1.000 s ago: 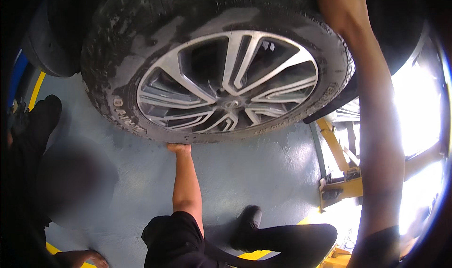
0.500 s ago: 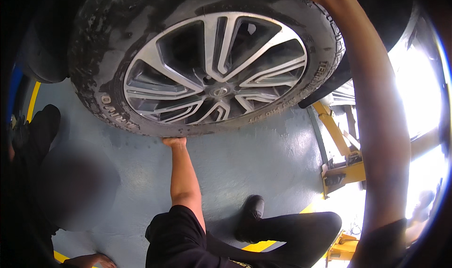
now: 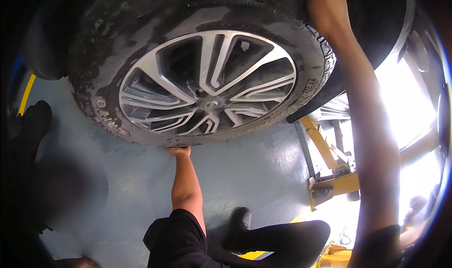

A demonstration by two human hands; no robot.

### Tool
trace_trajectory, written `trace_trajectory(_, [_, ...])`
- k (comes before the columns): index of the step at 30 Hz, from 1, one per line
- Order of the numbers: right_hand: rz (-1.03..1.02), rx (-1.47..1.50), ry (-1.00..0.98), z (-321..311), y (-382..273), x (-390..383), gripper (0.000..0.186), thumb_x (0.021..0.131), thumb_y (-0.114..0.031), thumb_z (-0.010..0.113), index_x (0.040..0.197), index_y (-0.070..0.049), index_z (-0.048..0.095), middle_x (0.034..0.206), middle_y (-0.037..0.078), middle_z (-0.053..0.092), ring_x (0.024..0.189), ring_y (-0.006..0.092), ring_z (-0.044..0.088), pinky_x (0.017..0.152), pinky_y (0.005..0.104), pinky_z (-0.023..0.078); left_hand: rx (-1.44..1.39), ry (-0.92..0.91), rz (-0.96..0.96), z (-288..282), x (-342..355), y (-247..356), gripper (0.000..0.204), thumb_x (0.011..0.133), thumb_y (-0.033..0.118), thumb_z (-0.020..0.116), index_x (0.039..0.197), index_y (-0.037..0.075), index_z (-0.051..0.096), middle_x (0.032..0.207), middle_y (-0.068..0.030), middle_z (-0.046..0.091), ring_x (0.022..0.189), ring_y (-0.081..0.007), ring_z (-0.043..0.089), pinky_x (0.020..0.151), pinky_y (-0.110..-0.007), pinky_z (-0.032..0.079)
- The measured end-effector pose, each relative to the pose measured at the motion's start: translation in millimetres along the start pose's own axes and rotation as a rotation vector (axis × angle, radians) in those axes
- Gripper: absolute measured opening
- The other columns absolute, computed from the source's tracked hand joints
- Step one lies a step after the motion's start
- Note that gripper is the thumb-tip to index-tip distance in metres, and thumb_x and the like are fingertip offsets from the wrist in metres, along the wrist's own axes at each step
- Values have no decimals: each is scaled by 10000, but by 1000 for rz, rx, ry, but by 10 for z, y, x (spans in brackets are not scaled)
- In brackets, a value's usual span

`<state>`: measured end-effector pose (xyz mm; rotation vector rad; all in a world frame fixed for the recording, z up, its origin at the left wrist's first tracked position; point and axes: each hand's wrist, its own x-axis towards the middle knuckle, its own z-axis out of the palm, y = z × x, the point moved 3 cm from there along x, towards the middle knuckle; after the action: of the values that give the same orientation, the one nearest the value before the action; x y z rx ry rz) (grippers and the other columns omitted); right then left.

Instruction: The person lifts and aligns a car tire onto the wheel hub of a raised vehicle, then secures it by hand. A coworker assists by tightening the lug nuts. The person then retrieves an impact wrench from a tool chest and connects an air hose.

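Observation:
A large black tire [image 3: 101,51] on a silver and black multi-spoke alloy wheel [image 3: 209,61] fills the upper middle, upright against a dark wheel arch. My left hand [image 3: 180,151] supports the tire from beneath at its lowest point, fingers partly hidden under the rubber. My right hand [image 3: 328,11] grips the tire's upper right tread, fingers bent over it, with my forearm running down the right side of the view.
A co-worker [image 3: 70,190] with a blurred head and dark clothing is low at the left. My bent leg and shoe [image 3: 240,218] are on the grey floor [image 3: 249,174] with yellow lines. Yellow lift arms [image 3: 336,185] stand at the right before bright glare.
The wheel appears slightly farther left than a second ago; it rose in the view, then came back down. My two hands have stayed on it, shifting along with it.

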<state>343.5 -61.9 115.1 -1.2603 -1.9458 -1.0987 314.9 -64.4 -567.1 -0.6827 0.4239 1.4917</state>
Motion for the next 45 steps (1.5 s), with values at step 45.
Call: trace_trajectory(45, [73,174,59,-135,-283,76,427,944,-369,483,962,42,598,1022,272,607,1001,428,567,889,471,422,-12,84,5,32,-115,-132,602,950,537,343,1376,157,531,1395,-116,532,1282,-306,507,1039,-533,412])
